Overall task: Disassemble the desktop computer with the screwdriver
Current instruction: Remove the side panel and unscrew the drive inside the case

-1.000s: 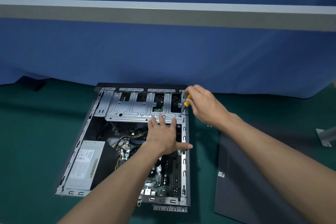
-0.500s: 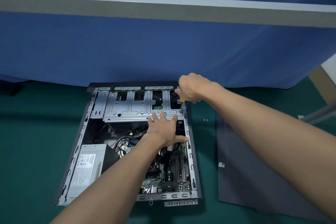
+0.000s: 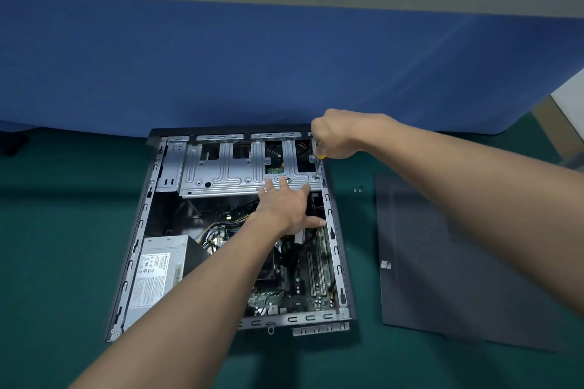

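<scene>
Most of the screwdriver (image 3: 318,164) is hidden inside the right hand (image 3: 339,136). Only a sliver of yellow handle and the thin shaft show below the curled fingers, and the tip is too small to make out where it meets the right near corner of the drive cage (image 3: 227,177). That hand is a fist wrapped round the handle, knuckles up, wrist bent downward, with the forearm coming in from the right edge of the view. The left hand (image 3: 286,204) lies flat with its fingers spread on the near lip of the drive cage and its thumb pointing toward the case's right rail. Its forearm crosses the open desktop computer (image 3: 139,230) and covers the middle of the motherboard (image 3: 316,271). The computer lies on its side on the green counter (image 3: 63,230), its far end against the blue partition (image 3: 252,66) at the counter's far edge. The power supply (image 3: 158,271) sits in its near left corner, and the label print is unreadable. A dark side panel (image 3: 458,262) lies flat toward the counter's right edge, partly hidden under the right forearm. Two small screws (image 3: 357,190) rest on the counter between the case and the panel. The counter's near edge is cut off by the frame.
</scene>
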Demonstrator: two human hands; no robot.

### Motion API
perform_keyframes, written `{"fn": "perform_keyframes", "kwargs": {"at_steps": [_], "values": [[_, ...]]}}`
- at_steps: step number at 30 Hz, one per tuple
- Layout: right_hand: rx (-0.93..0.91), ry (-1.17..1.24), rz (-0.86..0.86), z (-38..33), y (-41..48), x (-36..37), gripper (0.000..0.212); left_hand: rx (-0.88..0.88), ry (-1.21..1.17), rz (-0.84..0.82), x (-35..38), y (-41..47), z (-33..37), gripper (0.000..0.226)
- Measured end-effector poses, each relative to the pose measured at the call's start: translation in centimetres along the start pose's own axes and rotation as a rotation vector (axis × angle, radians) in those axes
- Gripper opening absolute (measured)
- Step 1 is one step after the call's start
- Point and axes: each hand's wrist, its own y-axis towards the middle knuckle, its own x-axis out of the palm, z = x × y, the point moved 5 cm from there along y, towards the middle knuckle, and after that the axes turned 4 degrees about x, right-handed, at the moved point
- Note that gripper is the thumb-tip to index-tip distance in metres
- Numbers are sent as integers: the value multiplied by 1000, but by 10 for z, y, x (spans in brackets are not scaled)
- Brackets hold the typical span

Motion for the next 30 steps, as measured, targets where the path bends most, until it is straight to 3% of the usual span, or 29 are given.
{"fn": "perform_keyframes", "kwargs": {"at_steps": [3,6,10,13,15,17,21,27,30], "values": [[-66,-71,7,-6,-2,-2,33,-3,-11,-9,-1,0,0,93],[-132,-139,22,-13,-5,-8,17,5,-30,-13,-2,0,0,90],[-206,-108,-5,-18,-8,-7,31,6,-46,-15,-2,0,-2,87],[-115,-145,23,-14,-5,1,6,6,-61,-17,-3,0,-2,84],[20,-180,19,-7,-3,3,40,5,-62,-23,-4,0,-1,83],[85,-151,13,-3,-1,3,46,2,-61,-25,-4,0,-1,82],[48,-50,62,-3,-1,5,17,-4,-64,-29,-5,-1,0,80],[-36,133,76,1,-1,-3,23,-10,-57,-34,-7,-4,1,79],[-21,105,65,0,-2,5,8,-9,-53,-34,-8,-5,2,79]]}}
